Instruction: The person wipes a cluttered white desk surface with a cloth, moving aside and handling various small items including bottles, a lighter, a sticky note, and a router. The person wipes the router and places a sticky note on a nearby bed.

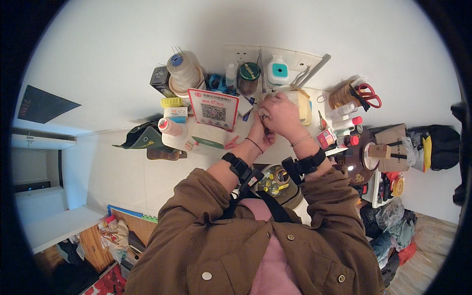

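Over the white tabletop, my left hand and my right hand come together, fingers touching. Whatever may lie between the fingertips is too small and covered to make out. Left of them stands a white sign with a red border and printed code, on a white base. A pair of pink-handled snips lies beside that base. Just beyond my right hand is a yellowish packet. Small orange-handled scissors rest further right.
Thread cones and a green-lidded jar line the back wall. At the right are a wicker cup with red-handled scissors, and several bottles. A tub of small items sits below the table edge.
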Motion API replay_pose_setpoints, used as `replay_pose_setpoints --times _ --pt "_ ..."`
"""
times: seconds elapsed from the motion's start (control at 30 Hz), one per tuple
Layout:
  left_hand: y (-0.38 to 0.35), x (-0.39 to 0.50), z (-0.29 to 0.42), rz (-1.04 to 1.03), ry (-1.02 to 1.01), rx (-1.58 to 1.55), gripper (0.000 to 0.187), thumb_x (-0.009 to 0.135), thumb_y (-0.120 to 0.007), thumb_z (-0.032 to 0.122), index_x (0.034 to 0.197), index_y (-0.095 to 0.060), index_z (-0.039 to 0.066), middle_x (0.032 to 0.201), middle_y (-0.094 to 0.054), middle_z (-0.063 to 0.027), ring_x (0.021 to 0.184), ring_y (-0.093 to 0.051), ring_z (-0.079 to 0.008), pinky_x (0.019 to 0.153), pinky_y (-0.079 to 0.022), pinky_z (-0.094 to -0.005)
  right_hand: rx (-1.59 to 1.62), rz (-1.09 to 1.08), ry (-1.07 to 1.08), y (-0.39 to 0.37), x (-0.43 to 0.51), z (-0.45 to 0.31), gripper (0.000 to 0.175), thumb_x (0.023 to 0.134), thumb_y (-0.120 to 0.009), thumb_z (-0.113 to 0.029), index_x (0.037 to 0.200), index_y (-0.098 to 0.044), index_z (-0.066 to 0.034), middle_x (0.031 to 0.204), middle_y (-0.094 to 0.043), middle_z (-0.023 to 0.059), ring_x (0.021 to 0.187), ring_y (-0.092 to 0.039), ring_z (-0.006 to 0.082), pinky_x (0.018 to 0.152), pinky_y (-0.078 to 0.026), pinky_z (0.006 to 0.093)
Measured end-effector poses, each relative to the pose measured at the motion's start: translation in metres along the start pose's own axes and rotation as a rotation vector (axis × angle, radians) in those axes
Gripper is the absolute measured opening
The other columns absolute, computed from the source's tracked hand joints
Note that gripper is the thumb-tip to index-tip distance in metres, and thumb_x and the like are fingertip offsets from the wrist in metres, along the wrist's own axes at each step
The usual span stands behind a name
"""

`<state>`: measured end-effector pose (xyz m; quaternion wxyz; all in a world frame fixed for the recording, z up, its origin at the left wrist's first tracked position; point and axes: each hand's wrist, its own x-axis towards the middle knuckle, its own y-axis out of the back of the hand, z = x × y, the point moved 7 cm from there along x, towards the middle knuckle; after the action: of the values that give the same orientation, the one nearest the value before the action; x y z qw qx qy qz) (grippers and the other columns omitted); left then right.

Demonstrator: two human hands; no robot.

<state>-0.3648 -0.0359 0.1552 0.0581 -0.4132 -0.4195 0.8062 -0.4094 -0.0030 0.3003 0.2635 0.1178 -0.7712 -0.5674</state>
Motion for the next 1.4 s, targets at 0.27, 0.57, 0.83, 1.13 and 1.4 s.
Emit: replay_pose_setpoints --times 0.27,0.57,0.83,1.13,1.4 --pt "-0.008 0.002 0.006 -0.055 -0.055 0.021 0.077 0.081 -0.017 0.078 0.117 -0.052 0.020 0.101 -0.061 -0.0009 0.081 -0.059 -0.0120 0.058 -0.047 -0.0242 0.085 -0.023 -0.028 0.013 -0.030 0.001 0.015 0.066 -0.063 -0.019 0.077 -0.064 -0.0099 0.083 -0.062 0.0051 0.085 -0.057 0.0265 0.067 -0.051 0.0367" --pt "0.000 -0.001 0.003 0.022 -0.033 0.267 0.062 0.083 -0.037 0.072 0.107 -0.053 0.018 0.073 -0.055 0.0034 0.053 -0.046 -0.0090 0.044 -0.036 -0.0249 0.108 -0.122 -0.087 0.022 -0.051 0.013 0.019 0.064 -0.062 -0.017 0.082 -0.066 -0.0123 0.084 -0.064 0.0044 0.083 -0.057 0.0263 0.069 -0.051 0.0361" --pt "-0.017 -0.019 0.012 0.124 -0.220 0.388 0.036 0.087 -0.054 0.051 0.090 -0.045 0.016 0.059 -0.035 0.0053 0.044 -0.029 -0.0069 0.040 -0.023 -0.0226 0.251 0.027 -0.255 0.055 -0.046 0.037 0.034 0.065 -0.060 -0.014 0.099 -0.063 -0.0108 0.094 -0.063 0.0106 0.091 -0.057 0.0319 0.080 -0.048 0.0392" --pt "-0.009 -0.012 0.010 0.103 -0.189 0.315 0.023 0.091 -0.053 0.035 0.091 -0.044 0.014 0.059 -0.039 0.0030 0.043 -0.034 -0.0084 0.038 -0.026 -0.0242 0.208 0.221 -0.093 0.041 -0.023 0.016 0.030 0.069 -0.060 -0.015 0.098 -0.064 -0.0142 0.099 -0.062 0.0058 0.093 -0.056 0.0282 0.079 -0.049 0.0370" --pt "-0.010 -0.008 0.001 0.061 -0.259 0.266 0.014 0.094 -0.047 0.027 0.093 -0.043 0.013 0.064 -0.043 0.0020 0.045 -0.037 -0.0082 0.037 -0.029 -0.0239 -0.068 0.030 -0.002 0.001 -0.005 0.007 0.023 0.070 -0.062 -0.018 0.092 -0.067 -0.0154 0.100 -0.064 0.0021 0.092 -0.058 0.0223 0.076 -0.049 0.0365"
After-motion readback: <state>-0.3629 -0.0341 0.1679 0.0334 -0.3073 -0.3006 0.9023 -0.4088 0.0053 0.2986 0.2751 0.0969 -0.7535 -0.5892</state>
